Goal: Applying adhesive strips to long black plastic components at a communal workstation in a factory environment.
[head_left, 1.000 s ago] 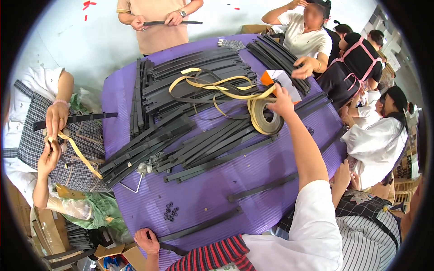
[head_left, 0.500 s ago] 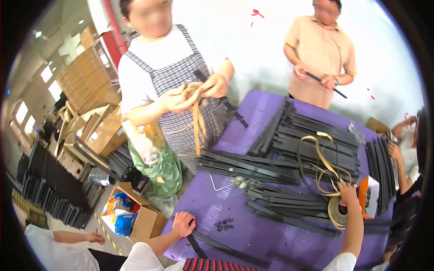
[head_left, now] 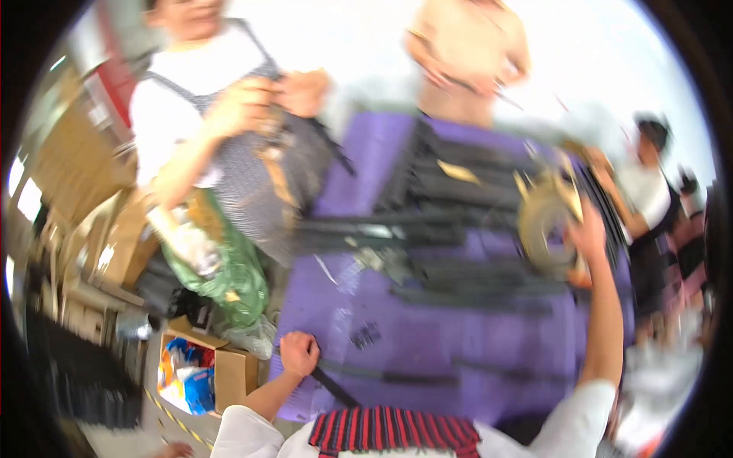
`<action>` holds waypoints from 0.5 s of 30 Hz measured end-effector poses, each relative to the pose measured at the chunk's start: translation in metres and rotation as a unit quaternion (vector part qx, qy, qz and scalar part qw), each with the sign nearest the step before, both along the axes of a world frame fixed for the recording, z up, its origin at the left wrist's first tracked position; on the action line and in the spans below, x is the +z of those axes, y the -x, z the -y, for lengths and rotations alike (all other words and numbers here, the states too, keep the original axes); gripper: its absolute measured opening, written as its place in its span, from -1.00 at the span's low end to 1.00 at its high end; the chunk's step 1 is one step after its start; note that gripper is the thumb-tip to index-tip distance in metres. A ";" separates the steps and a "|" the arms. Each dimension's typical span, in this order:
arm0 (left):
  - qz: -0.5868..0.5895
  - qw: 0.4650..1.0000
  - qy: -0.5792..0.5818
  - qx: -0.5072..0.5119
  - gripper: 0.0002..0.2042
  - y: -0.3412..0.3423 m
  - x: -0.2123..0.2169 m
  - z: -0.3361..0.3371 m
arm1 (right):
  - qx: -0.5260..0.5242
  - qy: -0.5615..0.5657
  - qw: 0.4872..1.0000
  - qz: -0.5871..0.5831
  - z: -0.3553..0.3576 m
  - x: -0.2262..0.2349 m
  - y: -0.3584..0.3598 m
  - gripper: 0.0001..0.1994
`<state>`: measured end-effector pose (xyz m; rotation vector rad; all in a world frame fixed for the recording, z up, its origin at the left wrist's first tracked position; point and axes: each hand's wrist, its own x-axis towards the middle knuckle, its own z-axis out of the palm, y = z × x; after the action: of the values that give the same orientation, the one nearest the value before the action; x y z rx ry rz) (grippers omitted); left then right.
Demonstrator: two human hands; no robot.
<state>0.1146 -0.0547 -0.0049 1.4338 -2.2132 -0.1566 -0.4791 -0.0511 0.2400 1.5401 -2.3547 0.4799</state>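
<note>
My right hand (head_left: 586, 238) grips the right side of a tan roll of flat strap (head_left: 532, 229), raised above the far right part of the purple table (head_left: 489, 401). The roll stands tilted with its ring face showing, and motion blurs it. My left hand (head_left: 299, 353) rests on the table's left edge with its fingers curled. A flat black strip (head_left: 336, 388) starts beside its fingers; whether they hold it is hidden. Black slats (head_left: 489, 179) lie in piles across the table's far half, and a small cluster of black pieces (head_left: 365, 336) lies right of my left hand.
Across the table, a person in a checked apron (head_left: 252, 179) handles a dark strip and tan strap. Another in a peach shirt (head_left: 469, 61) stands behind. A third person (head_left: 641, 191) is at the right. Left of the table are a green bag (head_left: 237, 286) and an open carton (head_left: 235, 380).
The roll of strap has been lifted off the slats and tilted up by my right hand. The view has shifted, and my left hand stays at the table edge.
</note>
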 end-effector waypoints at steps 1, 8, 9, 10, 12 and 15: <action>-0.014 1.000 0.014 0.002 -0.94 -0.005 0.001 -0.004 | 0.003 0.051 0.998 0.031 0.002 0.021 -0.017 -0.35; -0.021 0.998 0.003 -0.057 -0.92 -0.003 -0.008 0.003 | 0.178 0.246 0.836 0.458 -0.038 0.100 -0.177 -0.68; -0.034 0.998 -0.004 -0.058 -0.89 0.000 -0.007 -0.001 | 0.192 0.274 0.802 0.495 -0.047 0.096 -0.196 -0.68; -0.043 0.997 -0.012 -0.056 -0.85 -0.003 -0.006 -0.003 | 0.209 0.301 0.763 0.533 -0.055 0.089 -0.213 -0.68; -0.099 0.990 -0.022 -0.095 -0.80 -0.005 -0.003 0.000 | 0.338 0.312 0.632 0.624 -0.076 0.064 -0.226 -0.58; -0.272 0.941 -0.083 -0.180 -0.66 0.020 0.045 0.002 | 0.248 0.255 0.676 0.645 -0.132 0.077 -0.292 -0.57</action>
<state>0.0950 -0.0566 0.0399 0.8953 -1.9908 -0.7835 -0.1868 0.0813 0.3174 1.7037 -1.9050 2.8451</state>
